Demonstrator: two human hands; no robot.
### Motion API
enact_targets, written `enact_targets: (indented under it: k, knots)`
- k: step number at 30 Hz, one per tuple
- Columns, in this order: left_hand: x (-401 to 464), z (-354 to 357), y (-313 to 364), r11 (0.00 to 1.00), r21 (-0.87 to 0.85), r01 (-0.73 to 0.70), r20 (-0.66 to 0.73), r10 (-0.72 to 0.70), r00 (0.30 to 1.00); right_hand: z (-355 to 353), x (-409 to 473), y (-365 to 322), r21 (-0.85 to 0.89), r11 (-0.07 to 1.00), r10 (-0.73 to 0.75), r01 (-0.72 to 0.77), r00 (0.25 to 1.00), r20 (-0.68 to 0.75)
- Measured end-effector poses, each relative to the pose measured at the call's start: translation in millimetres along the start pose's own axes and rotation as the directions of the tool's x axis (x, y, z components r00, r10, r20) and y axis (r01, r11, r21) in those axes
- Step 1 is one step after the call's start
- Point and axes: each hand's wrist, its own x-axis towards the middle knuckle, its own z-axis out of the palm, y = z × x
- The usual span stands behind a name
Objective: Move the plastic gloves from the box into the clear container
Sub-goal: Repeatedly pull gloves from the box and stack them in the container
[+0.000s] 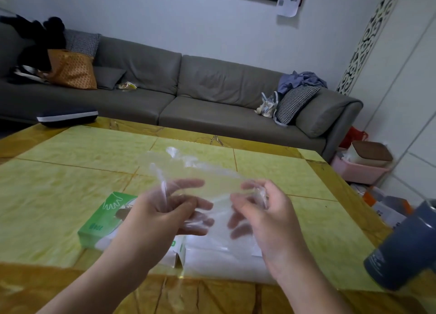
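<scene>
A thin clear plastic glove (188, 169) is stretched in the air between my two hands, above the yellow table (70, 172). My left hand (162, 217) pinches its left part between thumb and fingers. My right hand (262, 209) grips its bunched right end. Below my left wrist lies the green and white glove box (103, 221) with a hand drawing on top. A clear, milky plastic container or bag (224, 264) lies on the table under my hands, right of the box; its exact shape is hard to tell.
A dark grey-blue tumbler (405, 247) stands near the table's right edge. A grey sofa (188, 96) with cushions and bags runs behind the table. A pink basket (358, 169) and boxes sit on the floor to the right.
</scene>
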Motion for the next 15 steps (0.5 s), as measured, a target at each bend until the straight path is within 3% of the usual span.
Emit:
enact_targets:
  k: [4,10,15]
  knots:
    - [-1,-1,0,1.0,-0.009,0.024,0.017,-0.023,1.0,-6,3,2,0.061,0.998,0.016,-0.004,0.98,-0.2]
    - [-1,2,-1,0.999,-0.026,-0.037,-0.025,0.036,0.999,-6,2,-1,0.163,0.981,0.106,-0.103,0.994,-0.009]
    - [-2,2,2,0.992,-0.005,-0.13,-0.062,0.129,0.99,-32,20,-4,0.237,0.971,0.038,0.027,0.963,-0.267]
